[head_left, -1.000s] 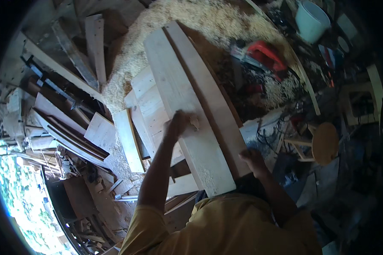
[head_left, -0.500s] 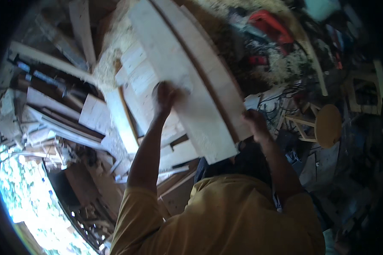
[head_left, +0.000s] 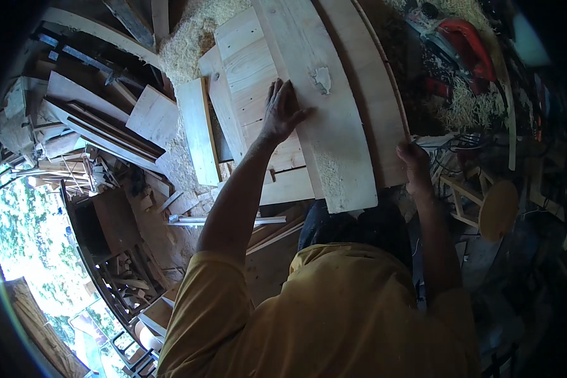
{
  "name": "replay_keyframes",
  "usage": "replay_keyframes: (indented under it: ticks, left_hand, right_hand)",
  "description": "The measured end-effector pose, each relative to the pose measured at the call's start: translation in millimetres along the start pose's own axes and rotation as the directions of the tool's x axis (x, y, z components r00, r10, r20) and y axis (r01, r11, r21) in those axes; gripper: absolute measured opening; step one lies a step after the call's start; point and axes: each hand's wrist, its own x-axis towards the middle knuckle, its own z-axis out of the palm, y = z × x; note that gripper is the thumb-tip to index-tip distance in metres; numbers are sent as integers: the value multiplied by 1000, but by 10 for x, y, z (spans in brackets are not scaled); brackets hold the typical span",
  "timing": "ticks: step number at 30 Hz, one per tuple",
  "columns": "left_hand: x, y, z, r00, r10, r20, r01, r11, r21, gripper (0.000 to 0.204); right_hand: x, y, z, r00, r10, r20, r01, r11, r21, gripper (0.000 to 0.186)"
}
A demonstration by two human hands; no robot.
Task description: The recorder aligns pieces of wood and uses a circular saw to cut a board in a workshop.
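My left hand (head_left: 282,110) rests at the left edge of a long pale board (head_left: 334,145), thumb out and fingers stretched toward the jointed planks (head_left: 246,53) beneath. A torn light patch (head_left: 321,80) marks the board above the hand, and wood dust lies on its near end. Right of it runs a second, browner board (head_left: 372,107). My right hand (head_left: 414,160) grips that board's right edge near its lower end, fingers curled round it and mostly hidden.
A red power saw (head_left: 466,47) lies in shavings (head_left: 460,110) at the upper right. A round-topped wooden stool (head_left: 498,208) stands at the right. Stacked offcuts and boards (head_left: 94,120) fill the left, beside a bright opening (head_left: 25,239). A narrow loose plank (head_left: 198,126) lies left of the boards.
The boards appear higher and further right in the picture. My left hand has moved up and spread its fingers, uncovering the torn patch. My right hand has risen along with the boards.
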Motion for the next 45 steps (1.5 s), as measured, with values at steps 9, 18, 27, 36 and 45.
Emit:
replay_keyframes:
  ticks: [9,18,27,36,45]
  left_hand:
    - [13,-64,200,983,-37,-182,45,998,39,78]
    - [-16,-54,218,986,-27,-164,55,984,171,75]
    - [20,128,196,968,-244,-53,250,952,178,78]
    - [36,101,172,971,-231,-59,238,933,269,79]
    - [18,121,178,972,-232,-28,232,946,227,78]
  right_hand:
    - [-80,-170,87,987,-90,-131,52,962,-268,37]
    - [-164,-45,90,944,-294,-149,227,907,-353,51]
    - [-108,49,24,935,-323,-145,262,907,-329,45]
    - [-69,38,23,888,-440,-134,392,876,-282,37]
    - [-87,92,-15,899,-396,-188,332,896,-296,32]
